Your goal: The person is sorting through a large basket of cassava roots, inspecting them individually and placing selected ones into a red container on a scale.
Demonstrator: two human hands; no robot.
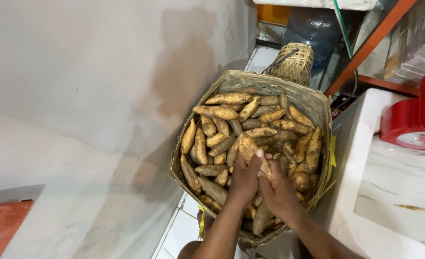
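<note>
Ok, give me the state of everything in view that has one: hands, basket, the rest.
left hand: closed around one sweet potato, lifting its end.
right hand: on the same tuber, beside the left hand.
held sweet potato: tilted, raised above the pile, soil-smeared.
large woven basket: open, nearly full of sweet potatoes.
small woven basket: upright behind the large one; contents hidden.
red scale: on the white counter, pan partly out of view.

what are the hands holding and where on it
Both hands, left hand and right hand, clasp one soil-dusted sweet potato by its lower end, over the woven basket of sweet potatoes. Its upper end sticks out free.
</note>
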